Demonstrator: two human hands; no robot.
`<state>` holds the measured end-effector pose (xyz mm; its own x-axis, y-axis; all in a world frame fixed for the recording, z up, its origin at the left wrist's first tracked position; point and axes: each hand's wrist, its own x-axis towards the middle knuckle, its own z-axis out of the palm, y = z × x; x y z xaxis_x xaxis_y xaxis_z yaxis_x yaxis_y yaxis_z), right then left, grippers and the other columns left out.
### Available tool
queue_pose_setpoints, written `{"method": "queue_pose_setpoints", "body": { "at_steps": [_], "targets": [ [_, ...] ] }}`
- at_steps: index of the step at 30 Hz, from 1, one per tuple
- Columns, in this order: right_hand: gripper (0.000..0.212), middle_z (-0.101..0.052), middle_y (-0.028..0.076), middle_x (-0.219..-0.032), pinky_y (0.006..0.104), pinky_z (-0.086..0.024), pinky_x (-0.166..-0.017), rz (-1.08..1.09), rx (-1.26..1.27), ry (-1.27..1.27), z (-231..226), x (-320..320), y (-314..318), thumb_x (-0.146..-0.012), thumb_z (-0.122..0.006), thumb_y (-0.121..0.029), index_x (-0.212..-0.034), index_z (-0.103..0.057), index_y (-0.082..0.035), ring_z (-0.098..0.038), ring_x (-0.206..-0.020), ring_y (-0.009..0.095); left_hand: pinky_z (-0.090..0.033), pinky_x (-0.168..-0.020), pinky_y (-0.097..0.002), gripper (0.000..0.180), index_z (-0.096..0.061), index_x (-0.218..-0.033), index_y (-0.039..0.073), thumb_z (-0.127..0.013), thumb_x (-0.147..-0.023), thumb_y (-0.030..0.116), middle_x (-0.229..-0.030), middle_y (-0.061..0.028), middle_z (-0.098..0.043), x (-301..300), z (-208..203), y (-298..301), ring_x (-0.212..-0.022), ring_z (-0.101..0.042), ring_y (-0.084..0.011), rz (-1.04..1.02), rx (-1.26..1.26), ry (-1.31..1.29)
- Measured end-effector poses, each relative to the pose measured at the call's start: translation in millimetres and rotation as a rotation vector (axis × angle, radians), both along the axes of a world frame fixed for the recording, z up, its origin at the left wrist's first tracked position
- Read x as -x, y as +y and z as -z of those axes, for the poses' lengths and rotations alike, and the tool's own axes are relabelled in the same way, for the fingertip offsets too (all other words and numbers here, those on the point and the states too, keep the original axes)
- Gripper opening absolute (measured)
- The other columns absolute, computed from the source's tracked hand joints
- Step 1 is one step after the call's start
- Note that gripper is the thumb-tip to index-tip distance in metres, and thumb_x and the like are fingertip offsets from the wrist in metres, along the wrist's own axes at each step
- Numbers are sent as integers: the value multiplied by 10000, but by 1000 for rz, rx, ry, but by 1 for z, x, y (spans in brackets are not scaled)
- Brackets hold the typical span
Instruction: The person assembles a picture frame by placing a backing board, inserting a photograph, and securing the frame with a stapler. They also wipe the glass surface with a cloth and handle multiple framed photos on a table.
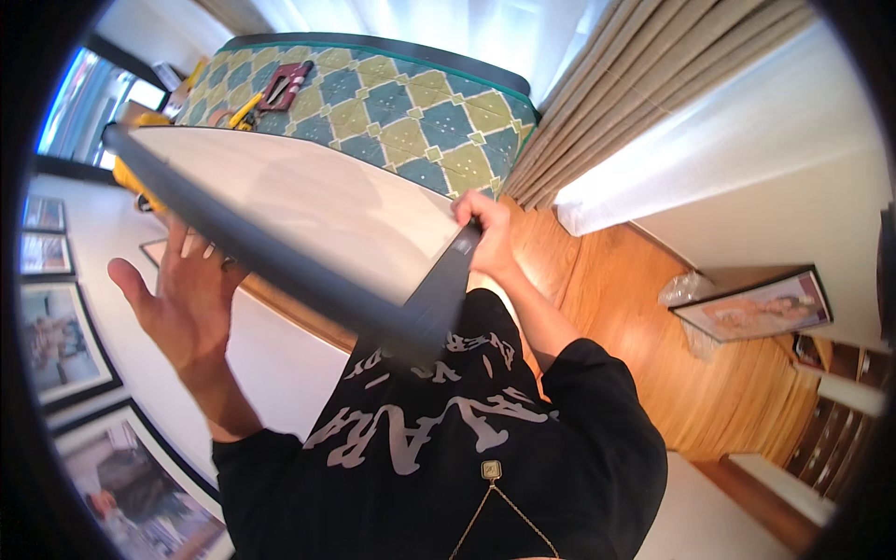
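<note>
Hand first: the person's right hand [488, 235] is clamped on a dark-edged panel [345, 205] near its close right corner. The left hand [191, 303] is open, fingers spread beside the panel's long near edge; I can't tell whether they touch it. So the panel lies between the 2 hands, tilted, its pale face turned up, its far end reaching past the left hand's fingertips.

From where I stand, the handling looks partway along: the panel is up in a firm grip on 1 side, with no firm hold on the other and no resting place reached. How much is left, I couldn't say.

Just behind the right hand's side, the black shirt [579, 439] carries big pale lettering, creased across the lap. I spot no writing on the panel's pale face, though its dark edge is blurred.

Beyond both hands spreads a quilted, diamond-patterned surface [411, 117]. Ahead of the left hand, on it, lie a maroon tool [300, 74], shaped like a staple gun, and a yellow-handled tool [246, 113]; any label on them is too small to read. Farther out to the right hand's right, a framed picture [756, 304] stands on the wooden floor [607, 313].
</note>
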<state>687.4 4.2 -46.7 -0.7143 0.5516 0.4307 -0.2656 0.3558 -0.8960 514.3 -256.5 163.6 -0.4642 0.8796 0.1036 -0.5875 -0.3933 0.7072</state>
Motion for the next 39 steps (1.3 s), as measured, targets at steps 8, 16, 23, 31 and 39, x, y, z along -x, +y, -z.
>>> {"method": "queue_pose_setpoints", "body": {
  "at_steps": [8, 16, 23, 31, 39],
  "targets": [
    [396, -406, 120, -730, 403, -364, -596, -241, -165, 106, 20, -20, -63, -426, -692, -115, -712, -427, -42, -455, -670, 324, -584, -726, -342, 364, -518, -1161, -106, -600, -879, 109, -1035, -199, -652, -62, -2, -72, -845, -687, -255, -780, 951, -23],
    [283, -634, 76, -773, 321, -481, -687, -761, 68, -398, 28, 48, 5, -750, -788, -287, -839, -666, -48, -610, -730, 185, -589, -635, -329, 297, -527, -1039, -96, -617, -768, -16, -853, -149, -628, -91, 50, -120, -701, -674, -242, -967, 1175, -96],
    [318, -714, 138, -786, 353, -545, -710, -457, -316, -728, 148, 216, 53, -659, -768, -324, -826, -748, -53, -696, -743, 251, -562, -661, -294, 343, -530, -1076, -88, -622, -754, -12, -863, -120, -628, -94, 65, -118, -714, -665, -209, -1036, 1164, -144],
    [329, -714, 128, -761, 323, -550, -688, -639, -540, -739, 148, 246, 52, -676, -768, -275, -872, -730, -14, -693, -704, 212, -565, -690, -298, 434, -506, -1128, -90, -599, -715, 7, -924, -131, -622, -98, 72, -125, -747, -664, -208, -1086, 1234, -195],
    [365, -708, 184, -805, 343, -558, -722, -768, -326, -939, 128, 257, 51, -644, -745, -267, -879, -713, 10, -704, -762, 259, -566, -678, -308, 458, -494, -1134, -97, -590, -695, -6, -891, -125, -607, -97, 63, -117, -732, -654, -210, -1135, 1249, -187]
  ]
}}
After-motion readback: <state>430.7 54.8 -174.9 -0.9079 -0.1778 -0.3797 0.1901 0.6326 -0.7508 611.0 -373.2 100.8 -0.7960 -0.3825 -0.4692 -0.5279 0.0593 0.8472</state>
